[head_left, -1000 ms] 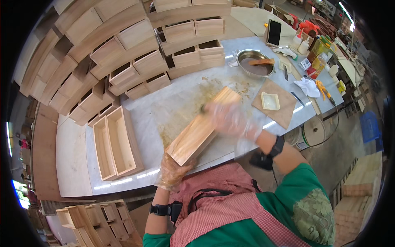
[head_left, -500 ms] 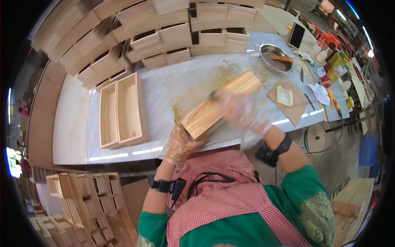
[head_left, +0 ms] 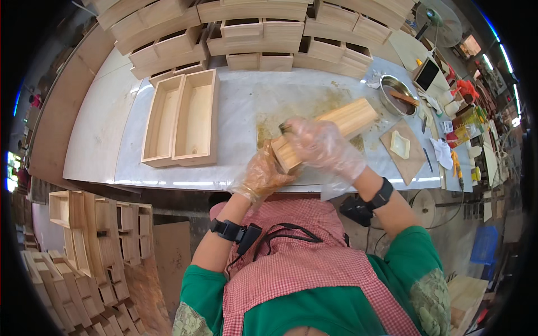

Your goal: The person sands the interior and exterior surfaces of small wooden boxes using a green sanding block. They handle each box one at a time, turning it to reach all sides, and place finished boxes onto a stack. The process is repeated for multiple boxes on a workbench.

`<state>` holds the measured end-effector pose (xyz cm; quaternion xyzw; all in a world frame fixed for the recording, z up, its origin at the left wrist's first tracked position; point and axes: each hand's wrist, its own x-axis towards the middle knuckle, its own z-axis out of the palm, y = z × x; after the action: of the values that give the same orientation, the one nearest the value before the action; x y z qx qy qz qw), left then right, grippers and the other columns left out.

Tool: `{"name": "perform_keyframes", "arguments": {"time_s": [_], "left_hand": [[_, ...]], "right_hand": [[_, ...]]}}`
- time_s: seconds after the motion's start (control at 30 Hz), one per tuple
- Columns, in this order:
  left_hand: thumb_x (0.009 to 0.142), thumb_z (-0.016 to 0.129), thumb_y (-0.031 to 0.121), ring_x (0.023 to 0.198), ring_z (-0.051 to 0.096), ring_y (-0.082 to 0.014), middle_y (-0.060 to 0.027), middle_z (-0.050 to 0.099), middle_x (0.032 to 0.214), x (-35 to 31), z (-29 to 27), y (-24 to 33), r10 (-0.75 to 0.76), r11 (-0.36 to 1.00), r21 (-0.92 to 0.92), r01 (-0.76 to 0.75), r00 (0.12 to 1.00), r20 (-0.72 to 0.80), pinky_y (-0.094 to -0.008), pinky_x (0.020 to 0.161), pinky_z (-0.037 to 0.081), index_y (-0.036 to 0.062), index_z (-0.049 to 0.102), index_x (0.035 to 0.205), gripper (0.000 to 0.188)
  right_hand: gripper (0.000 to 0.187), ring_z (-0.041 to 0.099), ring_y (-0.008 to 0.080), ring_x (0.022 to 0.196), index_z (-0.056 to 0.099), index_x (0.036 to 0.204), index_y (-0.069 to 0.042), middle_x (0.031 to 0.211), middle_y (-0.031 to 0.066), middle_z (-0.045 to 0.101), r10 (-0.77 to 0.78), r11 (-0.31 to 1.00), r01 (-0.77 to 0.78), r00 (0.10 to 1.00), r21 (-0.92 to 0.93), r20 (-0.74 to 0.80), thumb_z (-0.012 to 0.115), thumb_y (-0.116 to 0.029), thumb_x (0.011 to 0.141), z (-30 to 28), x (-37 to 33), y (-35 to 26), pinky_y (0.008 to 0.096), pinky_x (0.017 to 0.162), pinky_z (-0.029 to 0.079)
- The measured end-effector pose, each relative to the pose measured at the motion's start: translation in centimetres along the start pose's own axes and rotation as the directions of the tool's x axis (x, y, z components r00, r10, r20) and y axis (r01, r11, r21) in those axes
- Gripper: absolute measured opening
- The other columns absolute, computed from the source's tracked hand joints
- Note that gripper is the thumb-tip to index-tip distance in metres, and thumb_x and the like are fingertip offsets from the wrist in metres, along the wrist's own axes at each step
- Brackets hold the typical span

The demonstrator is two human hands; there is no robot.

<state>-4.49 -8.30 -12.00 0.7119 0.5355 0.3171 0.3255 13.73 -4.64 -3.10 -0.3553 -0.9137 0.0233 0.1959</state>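
Now right hand (head_left: 324,144) nears left hand (head_left: 262,172).

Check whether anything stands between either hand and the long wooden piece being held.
Only thin clear gloves and a small dark item held in the right hand; whether that item touches the wooden piece is hard to tell. The left hand grips the piece's near end. Nothing else visible stands in the way.
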Motion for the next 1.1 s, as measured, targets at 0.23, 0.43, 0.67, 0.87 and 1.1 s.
{"name": "perform_keyframes", "arguments": {"time_s": [0.23, 0.43, 0.67, 0.87, 1.1], "left_hand": [[0.071, 0.085, 0.051, 0.109, 0.064, -0.0430, -0.0289, 0.064, 0.121, 0.7, 0.6, -2.0, 0.207, 0.978, -0.035, -0.206, 0.976, 0.061, -0.0480, 0.095, 0.052, -0.0021, 0.051, 0.136, 0.091], [0.070, 0.088, 0.048, 0.106, 0.065, -0.0439, -0.0291, 0.064, 0.120, 0.6, 0.1, -1.2, -0.057, 0.998, -0.007, 0.058, 0.992, 0.110, -0.0488, 0.096, 0.053, -0.0016, 0.052, 0.135, 0.089], [0.070, 0.091, 0.041, 0.105, 0.067, -0.0404, -0.0255, 0.066, 0.114, 0.4, -0.1, 1.1, 0.007, 0.998, -0.066, -0.006, 1.000, 0.013, -0.0459, 0.093, 0.055, -0.0029, 0.047, 0.131, 0.087], [0.069, 0.091, 0.038, 0.106, 0.067, -0.0424, -0.0262, 0.065, 0.117, 0.3, 0.1, 0.4, 0.009, 0.999, -0.044, -0.011, 0.999, -0.034, -0.0464, 0.091, 0.056, -0.0009, 0.047, 0.132, 0.086], [0.069, 0.089, 0.036, 0.115, 0.063, -0.0416, -0.0250, 0.063, 0.127, 0.6, -0.1, -0.1, -0.012, 0.993, -0.113, 0.020, 0.998, 0.067, -0.0477, 0.097, 0.053, 0.0020, 0.046, 0.137, 0.087]], "right_hand": [[0.014, 0.068, 0.0303, 0.061, 0.060, 0.100, -0.006, 0.069, 0.0118, 0.064, -0.034, 0.991, 0.049, 0.992, 0.126, -0.118, 0.061, -0.013, 0.088, 0.2, -1.7, -3.7, 0.0415, 0.051, 0.053], [0.016, 0.068, 0.0304, 0.060, 0.061, 0.103, -0.007, 0.070, 0.0109, 0.066, -0.010, 1.000, 0.013, 0.985, 0.018, -0.173, 0.061, -0.017, 0.091, 1.0, -1.9, -3.5, 0.0396, 0.050, 0.052], [0.013, 0.062, 0.0169, 0.053, 0.059, 0.085, -0.013, 0.067, 0.0015, 0.060, -0.064, 0.377, -0.099, 0.989, -0.921, -0.133, 0.060, -0.021, 0.095, -0.3, -7.7, 8.8, 0.0324, 0.043, 0.049], [0.012, 0.063, 0.0234, 0.053, 0.057, 0.087, -0.010, 0.065, 0.0066, 0.059, -0.057, 0.482, -0.170, 0.973, -0.860, -0.224, 0.058, -0.018, 0.095, 0.9, -5.5, 4.0, 0.0362, 0.045, 0.049], [0.016, 0.065, 0.0295, 0.056, 0.058, 0.099, -0.008, 0.066, 0.0103, 0.062, 0.013, 0.997, 0.000, 0.988, 0.083, -0.155, 0.066, -0.017, 0.089, 1.5, 1.7, 1.4, 0.0403, 0.048, 0.052]]}}
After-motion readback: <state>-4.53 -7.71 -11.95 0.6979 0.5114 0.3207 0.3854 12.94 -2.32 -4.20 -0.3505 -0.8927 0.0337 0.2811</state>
